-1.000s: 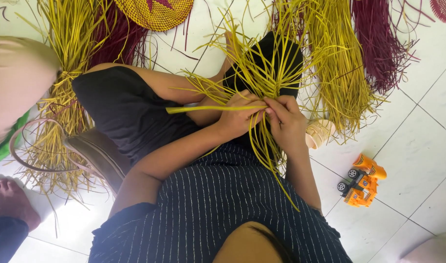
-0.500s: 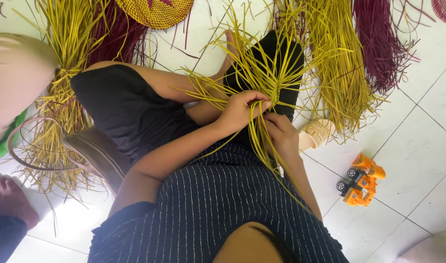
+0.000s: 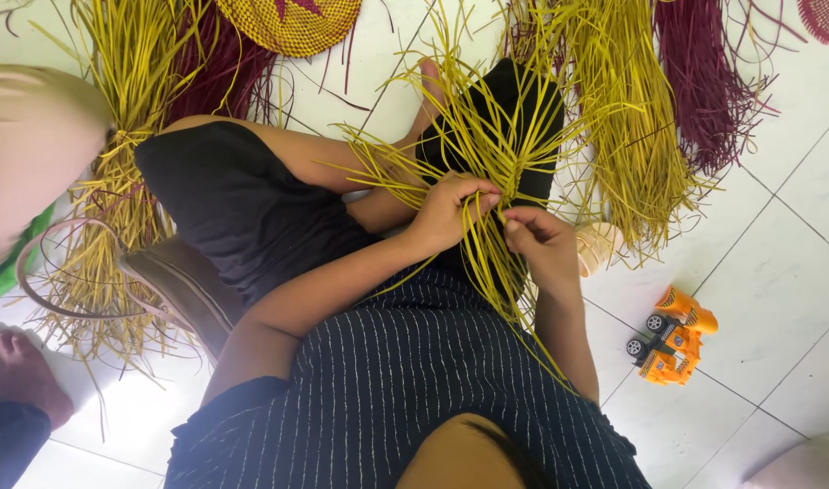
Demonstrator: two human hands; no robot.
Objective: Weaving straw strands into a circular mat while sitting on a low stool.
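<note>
Centre of frame, over my lap: left hand point(image 3: 451, 213) and right hand point(image 3: 534, 237) both pinch yellow straw strands point(image 3: 487, 136) at the woven knot; light, springy, slippery stuff; best gripped close to the crossing, not at loose ends.

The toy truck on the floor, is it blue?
No, the toy truck is orange, lying on the white tiled floor.

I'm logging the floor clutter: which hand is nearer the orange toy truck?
Right. The right hand sits up-left of the orange toy truck; the left hand is farther left, beyond it.
</note>
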